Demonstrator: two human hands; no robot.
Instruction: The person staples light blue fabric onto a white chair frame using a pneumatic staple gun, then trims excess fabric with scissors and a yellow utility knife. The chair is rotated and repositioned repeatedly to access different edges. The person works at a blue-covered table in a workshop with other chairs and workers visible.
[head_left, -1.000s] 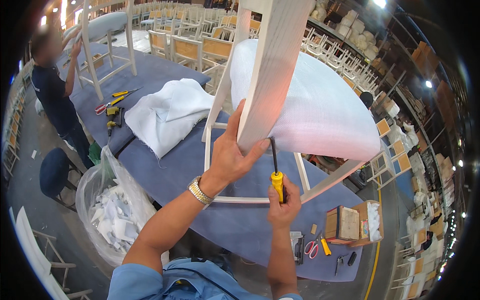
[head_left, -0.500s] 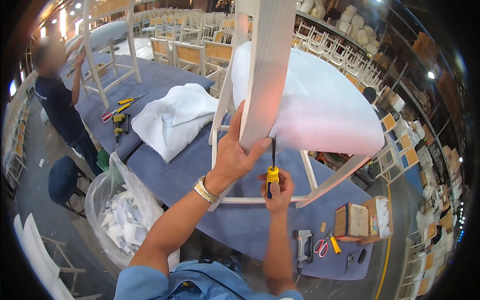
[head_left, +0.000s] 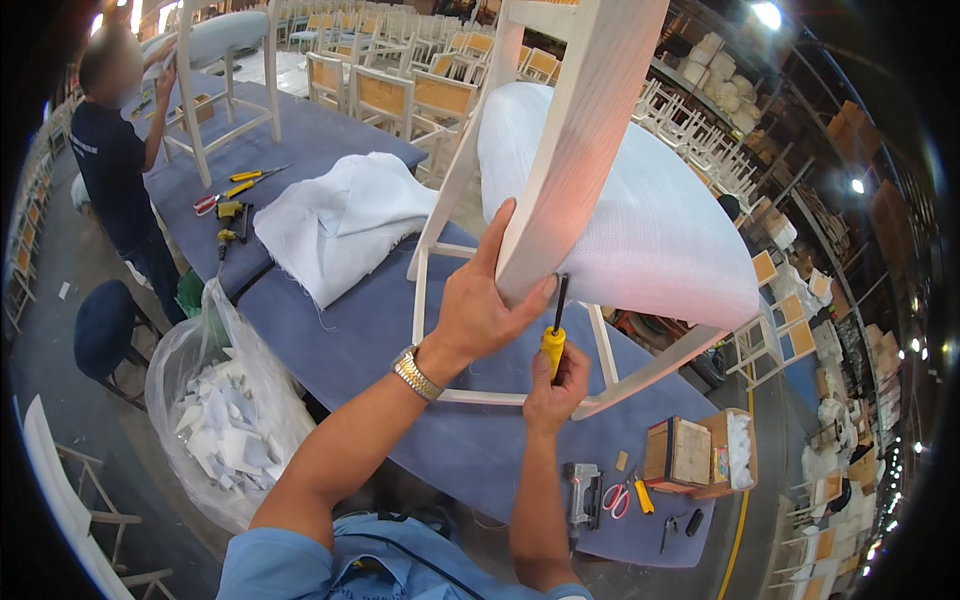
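Observation:
A pale wooden chair with a padded light-blue fabric seat [head_left: 660, 225] stands on the table before me. My left hand [head_left: 480, 305] is closed round the lower end of its thick whitish post [head_left: 585, 150], thumb pointing right. In my right hand [head_left: 556, 388] is a yellow-handled screwdriver [head_left: 553, 343], held from below with its dark shaft pointing up. The shaft's tip meets the seat's lower edge beside the post, close to my left thumb. Whether the tip goes into the fabric or a gap cannot be seen.
On the blue-grey table [head_left: 330, 350] lies white-blue fabric [head_left: 340, 225]. Front right are a staple gun [head_left: 582, 495], red-handled scissors [head_left: 616, 500] and wooden boxes [head_left: 688, 455]. A scrap-filled plastic bag [head_left: 225, 420] stands left. Another person [head_left: 120, 150] works at a chair, back left.
The screwdriver has gone from nearly upright to tilted, its tip leaning right. My left hand keeps its hold on the post. The whole view has shifted slightly.

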